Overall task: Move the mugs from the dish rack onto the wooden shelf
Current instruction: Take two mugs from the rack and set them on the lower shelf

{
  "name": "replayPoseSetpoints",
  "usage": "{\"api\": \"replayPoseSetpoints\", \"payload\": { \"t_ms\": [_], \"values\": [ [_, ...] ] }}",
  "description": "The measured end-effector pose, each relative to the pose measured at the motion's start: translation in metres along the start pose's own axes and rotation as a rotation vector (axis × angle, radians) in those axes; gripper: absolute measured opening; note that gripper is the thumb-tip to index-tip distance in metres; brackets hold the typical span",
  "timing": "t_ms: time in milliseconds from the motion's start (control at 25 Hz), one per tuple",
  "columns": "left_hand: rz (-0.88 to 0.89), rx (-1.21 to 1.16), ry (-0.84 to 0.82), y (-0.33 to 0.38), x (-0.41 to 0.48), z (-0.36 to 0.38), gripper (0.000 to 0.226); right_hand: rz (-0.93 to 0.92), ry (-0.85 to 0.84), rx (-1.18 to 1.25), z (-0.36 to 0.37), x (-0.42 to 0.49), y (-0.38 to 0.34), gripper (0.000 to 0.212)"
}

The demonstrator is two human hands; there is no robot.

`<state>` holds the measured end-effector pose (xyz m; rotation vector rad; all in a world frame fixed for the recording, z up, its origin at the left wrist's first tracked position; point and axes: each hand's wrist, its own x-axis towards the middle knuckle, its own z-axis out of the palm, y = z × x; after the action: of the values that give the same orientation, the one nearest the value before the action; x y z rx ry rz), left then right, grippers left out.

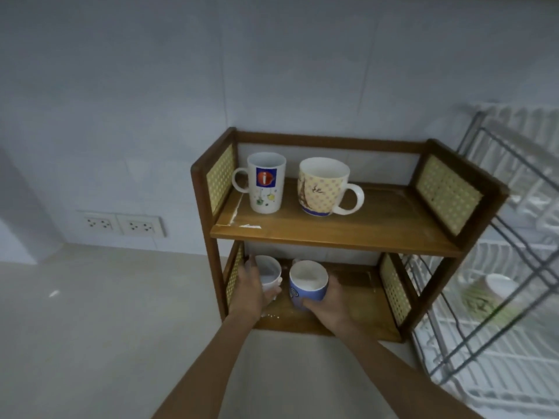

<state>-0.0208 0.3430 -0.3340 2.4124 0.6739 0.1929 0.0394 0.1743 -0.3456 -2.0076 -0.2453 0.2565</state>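
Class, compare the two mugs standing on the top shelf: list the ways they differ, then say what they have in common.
The left mug is tall, narrow and white with a blue-and-red square logo; the right mug is wider, rounder and cream with dots and a blue base band. The left mug's handle points left, the right mug's points right. Both stand upright, open end up, on the top shelf, untouched by either hand.

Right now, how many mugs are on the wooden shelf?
4. On the top tier, the white logo mug at left and the yellow patterned mug beside it. On the bottom tier, the white mug in the left hand and the blue mug in the right hand.
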Motion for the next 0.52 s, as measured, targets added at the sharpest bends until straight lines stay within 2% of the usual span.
{"api": "replayPoseSetpoints", "payload": {
  "t_ms": [160, 240, 320, 520],
  "values": [
    [0.157, 0.045, 0.103, 0.008, -0.053, -0.001, 0.078, -0.164, -0.037, -0.125, -0.03, -0.06, -0.012, 0.075],
    [0.244, -0.028, 0.15, 0.023, -0.086, 0.0, 0.065, -0.251, -0.002, -0.184, -0.053, -0.096, -0.012, 0.075],
    [0.381, -0.093, 0.173, 0.047, -0.118, 0.003, 0.054, -0.327, 0.059, -0.205, -0.084, -0.134, -0.008, 0.069],
    [0.788, -0.306, 0.224, 0.124, -0.189, 0.023, 0.034, -0.452, 0.297, -0.113, -0.176, -0.21, 0.022, 0.033]
  ]
}}
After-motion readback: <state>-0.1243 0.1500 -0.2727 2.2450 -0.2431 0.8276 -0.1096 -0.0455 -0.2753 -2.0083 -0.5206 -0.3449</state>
